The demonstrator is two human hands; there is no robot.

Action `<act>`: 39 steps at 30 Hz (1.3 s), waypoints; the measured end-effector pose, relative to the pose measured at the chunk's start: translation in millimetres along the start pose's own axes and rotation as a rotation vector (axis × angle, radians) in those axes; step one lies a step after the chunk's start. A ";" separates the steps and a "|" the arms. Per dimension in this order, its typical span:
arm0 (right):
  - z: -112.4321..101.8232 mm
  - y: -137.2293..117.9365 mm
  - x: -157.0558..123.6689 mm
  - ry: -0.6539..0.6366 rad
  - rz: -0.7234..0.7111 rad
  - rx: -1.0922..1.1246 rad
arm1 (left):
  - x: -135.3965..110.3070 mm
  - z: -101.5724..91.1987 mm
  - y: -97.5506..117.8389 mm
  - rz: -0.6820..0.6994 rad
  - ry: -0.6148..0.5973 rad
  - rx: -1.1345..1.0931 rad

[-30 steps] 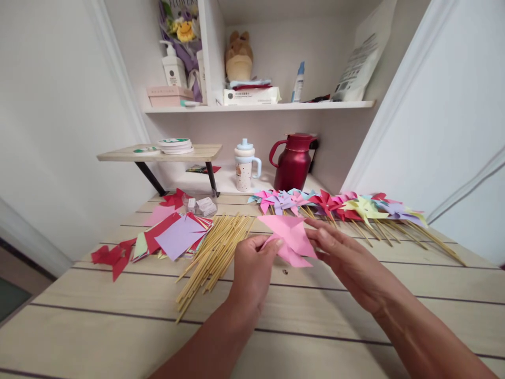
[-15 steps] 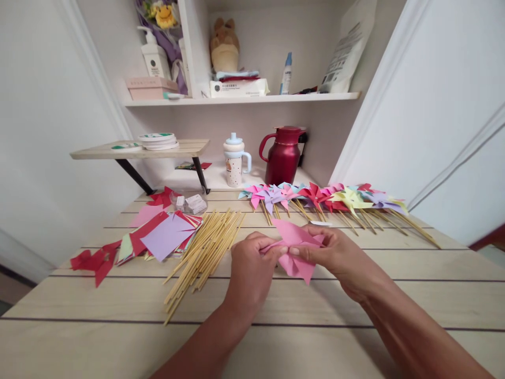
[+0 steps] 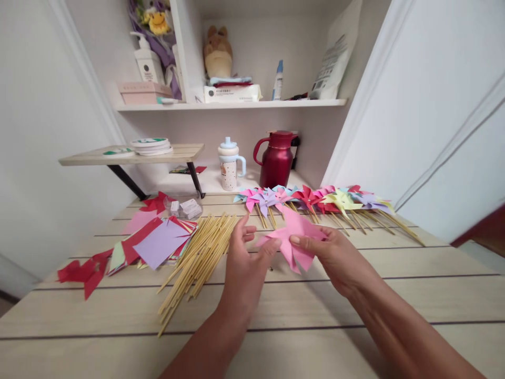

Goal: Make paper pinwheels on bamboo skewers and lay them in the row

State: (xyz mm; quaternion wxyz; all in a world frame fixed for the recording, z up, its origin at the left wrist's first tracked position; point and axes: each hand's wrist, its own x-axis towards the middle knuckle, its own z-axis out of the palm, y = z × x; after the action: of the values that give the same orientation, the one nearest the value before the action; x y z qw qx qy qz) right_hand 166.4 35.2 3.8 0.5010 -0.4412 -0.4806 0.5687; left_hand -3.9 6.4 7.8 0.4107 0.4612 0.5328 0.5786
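A pink paper pinwheel (image 3: pixel 298 231) with its blades folded to the middle is up over the table. My right hand (image 3: pixel 335 258) pinches it, thumb pressed near the centre and the fingers behind. My left hand (image 3: pixel 246 263) is at the pinwheel's left side with its fingers apart; the thumb tip is by the left blade, and I cannot tell whether it touches. Left of that hand lies a bundle of thin wooden sticks (image 3: pixel 201 258). Finished pinwheels on sticks (image 3: pixel 307 197) lie in a row beyond my hands.
Coloured paper sheets (image 3: pixel 160 243) and a red cut paper piece (image 3: pixel 86 269) lie at left, near a clear box of small packets (image 3: pixel 190 208). Behind stand a cup (image 3: pixel 229 168), a red jug (image 3: pixel 277 160) and a small raised shelf (image 3: pixel 181 151).
My left hand has let go of the pinwheel's middle and its fingers have spread. The right hand still pinches the pinwheel, now turned more open to view. The camera view has shifted slightly.
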 end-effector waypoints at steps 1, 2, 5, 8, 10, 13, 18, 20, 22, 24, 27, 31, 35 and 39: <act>-1.2 -0.3 1.5 0.007 -0.008 0.036 | -0.1 -0.3 -1.1 -0.061 -0.026 -0.057; -2.2 -0.5 2.9 0.016 -0.012 0.068 | -0.4 -0.3 -2.3 -0.119 -0.075 -0.109; -2.1 -0.1 5.0 0.043 -0.004 0.135 | -2.7 1.9 -5.6 -0.229 -0.270 -0.218; 2.5 2.2 3.9 0.032 0.003 0.132 | -6.1 5.9 -6.0 -0.232 -0.290 -0.304; 6.3 4.4 2.2 0.006 0.006 0.111 | -7.5 7.8 -5.1 -0.223 -0.276 -0.378; 10.5 7.1 -0.3 -0.035 0.008 0.100 | -7.9 8.5 -4.6 -0.240 -0.291 -0.453; 12.6 7.4 -2.2 -0.076 0.009 0.097 | -9.0 8.2 -6.7 -0.248 -0.203 -0.341; 13.0 6.9 -2.6 -0.075 0.012 0.103 | -9.4 8.3 -7.0 -0.255 -0.192 -0.310; 13.9 6.4 -3.1 -0.072 0.012 0.106 | -9.2 8.8 -7.2 -0.254 -0.206 -0.323; 15.2 5.8 -4.1 -0.074 0.008 0.097 | -8.6 9.6 -7.6 -0.239 -0.204 -0.358; 18.0 3.7 -7.0 -0.106 0.014 0.069 | -7.3 11.1 -8.8 -0.236 -0.139 -0.388; 22.2 1.7 -10.3 -0.157 0.001 0.061 | -6.8 12.0 -8.4 -0.257 -0.076 -0.365; 20.5 3.0 -8.7 -0.077 -0.023 0.073 | -5.5 9.6 -5.8 -0.252 -0.019 -0.337; 7.1 4.1 -4.2 0.083 -0.193 0.043 | 2.4 1.2 -6.3 -0.237 0.049 -0.426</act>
State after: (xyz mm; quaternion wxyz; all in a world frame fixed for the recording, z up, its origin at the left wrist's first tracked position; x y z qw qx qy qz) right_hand 159.3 30.1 0.9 0.5823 -0.4052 -0.4874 0.5091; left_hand -3.4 9.6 1.7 0.5505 0.2842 0.4591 0.6367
